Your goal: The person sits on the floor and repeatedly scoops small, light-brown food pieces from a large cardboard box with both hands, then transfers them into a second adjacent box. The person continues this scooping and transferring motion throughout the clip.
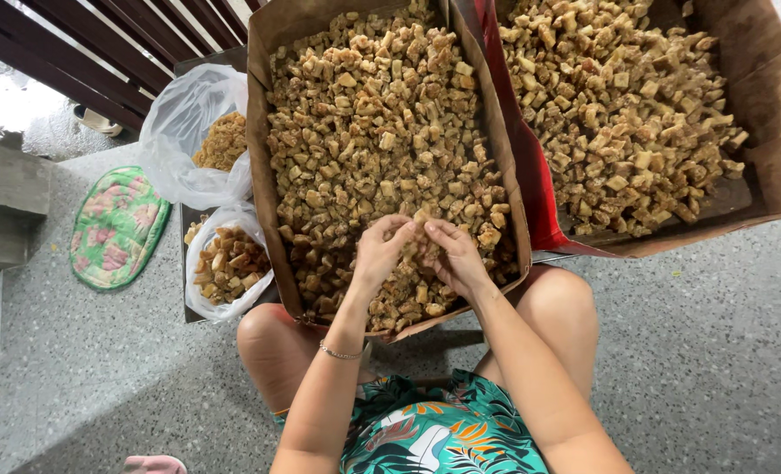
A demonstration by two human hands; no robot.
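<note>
**Two hands over a tray of brown chunks**

The shallow brown cardboard tray [263, 167] rests on the seated person's knees, heaped with small tan sugared chunks [373, 132]. At its near end the left hand [378, 254] and right hand [453, 253] meet, fingers curled together and pinching at one chunk between them (which hand grips it I cannot tell). Right of the tray lies a second cardboard tray [768, 96]. Left of it sit two clear plastic bags [184, 132] and a green flowered pad [116, 226].
</note>
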